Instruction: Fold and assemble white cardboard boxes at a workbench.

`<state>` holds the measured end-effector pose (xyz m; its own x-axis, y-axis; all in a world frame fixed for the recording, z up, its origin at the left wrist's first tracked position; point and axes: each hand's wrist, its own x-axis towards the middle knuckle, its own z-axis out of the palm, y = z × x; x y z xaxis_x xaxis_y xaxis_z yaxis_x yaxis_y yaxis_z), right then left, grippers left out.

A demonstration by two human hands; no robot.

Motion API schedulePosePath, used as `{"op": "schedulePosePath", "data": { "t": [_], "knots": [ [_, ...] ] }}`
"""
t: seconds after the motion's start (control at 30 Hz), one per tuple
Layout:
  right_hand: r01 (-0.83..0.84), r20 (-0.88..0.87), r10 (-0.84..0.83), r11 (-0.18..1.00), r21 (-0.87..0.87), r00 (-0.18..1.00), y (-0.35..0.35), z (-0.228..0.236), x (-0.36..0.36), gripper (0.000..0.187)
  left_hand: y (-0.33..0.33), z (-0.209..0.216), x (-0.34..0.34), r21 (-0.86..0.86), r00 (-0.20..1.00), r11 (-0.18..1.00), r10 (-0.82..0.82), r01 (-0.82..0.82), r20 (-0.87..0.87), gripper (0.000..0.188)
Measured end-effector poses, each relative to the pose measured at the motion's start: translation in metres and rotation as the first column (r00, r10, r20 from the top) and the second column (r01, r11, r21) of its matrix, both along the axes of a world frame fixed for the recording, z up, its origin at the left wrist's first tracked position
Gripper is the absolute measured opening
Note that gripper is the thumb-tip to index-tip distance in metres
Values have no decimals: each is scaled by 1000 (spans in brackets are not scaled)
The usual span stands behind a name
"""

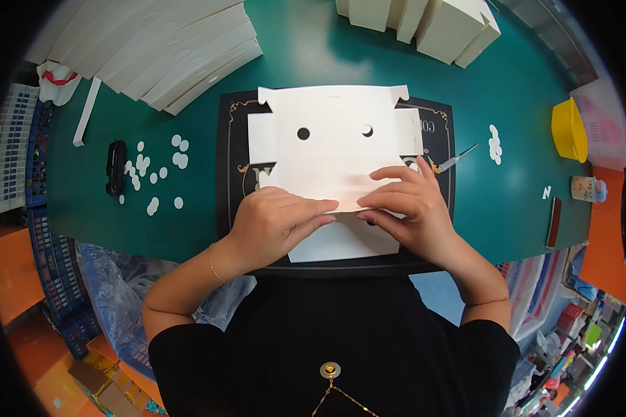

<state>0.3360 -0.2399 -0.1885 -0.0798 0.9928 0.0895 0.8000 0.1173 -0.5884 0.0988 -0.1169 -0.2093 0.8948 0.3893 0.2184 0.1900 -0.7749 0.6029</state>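
Observation:
A flat white die-cut box blank (337, 156) with two round holes and side flaps lies on a black mat (231, 208) with gold trim. My left hand (278, 219) pinches the blank's near fold between thumb and fingers. Close beside it, my right hand (407, 205) grips the same fold, thumb below and fingers on top, the upper fingers spread a little. Between my hands the card is raised along this crease, and its near panel (344, 243) reaches toward me. Right of the mat lies a slim craft knife (458, 158).
White punched-out discs (179, 160) are scattered left, near a black tool (116, 168); more discs (494, 144) lie right. Stacked white blanks (181, 55) fill the far left, folded white boxes (424, 28) the far side. A yellow container (569, 131) and a small jar (588, 189) stand right.

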Motion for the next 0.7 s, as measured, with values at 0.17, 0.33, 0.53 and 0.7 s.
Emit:
{"op": "schedulePosePath", "data": {
  "t": [0.17,0.33,0.53,0.7],
  "knots": [
    [-8,-194,-36,975,-224,980,6,7,7,12,13,8,0,-490,991,871,-86,27,-98,25],
    [-66,-322,-110,869,-490,940,19,8,17,11,19,3,8,-641,982,763,-46,-84,-184,27],
    [-167,-154,134,959,-228,979,-18,-11,15,29,4,-2,-9,-269,980,949,-188,165,-63,28],
    [-156,66,168,976,-153,984,-62,-26,-10,71,-29,-16,-40,34,970,977,-202,208,-131,62]
  ]
}}
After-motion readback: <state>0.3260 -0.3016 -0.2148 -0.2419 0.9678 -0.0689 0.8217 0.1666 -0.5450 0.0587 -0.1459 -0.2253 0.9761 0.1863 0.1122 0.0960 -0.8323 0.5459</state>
